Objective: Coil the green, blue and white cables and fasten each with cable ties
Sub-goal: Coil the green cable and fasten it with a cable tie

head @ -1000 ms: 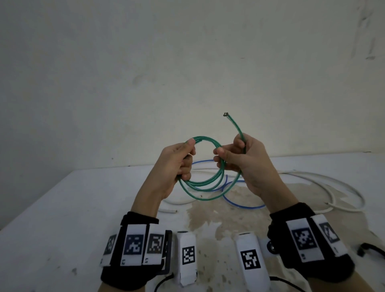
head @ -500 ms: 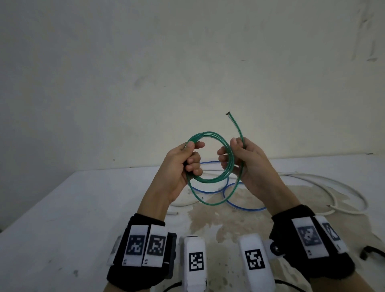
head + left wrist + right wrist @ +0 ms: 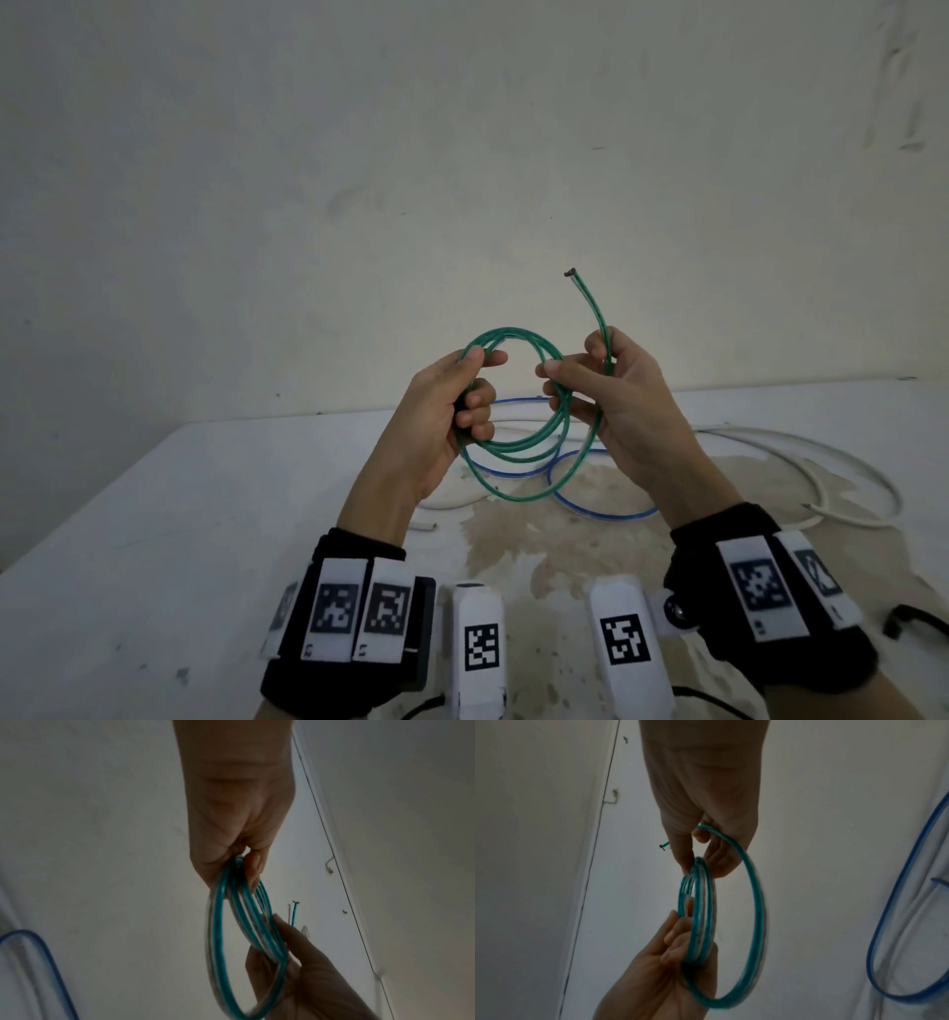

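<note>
The green cable point(image 3: 518, 452) is wound into a coil of several loops, held in the air between both hands above the table. My left hand point(image 3: 462, 390) grips the coil's left side with thumb on top and fingers curled round the strands. On the right side my right hand point(image 3: 606, 390) pinches the loops, and the cable's free end point(image 3: 585, 293) sticks up past its fingers. One larger loop hangs lower than the others point(image 3: 755, 902). In the left wrist view the strands point(image 3: 218, 923) run from my left hand point(image 3: 239, 821). The blue cable point(image 3: 601, 506) and the white cable point(image 3: 847, 462) lie loose on the table behind.
The white table point(image 3: 205, 514) has a brownish stain in the middle under the hands. A small black object point(image 3: 914, 616) lies near the right edge. A bare wall stands behind the table's far edge.
Both hands have risen a little and moved slightly apart. The coil has turned from hanging below the hands to standing between them, with its loops drawn closer together.
</note>
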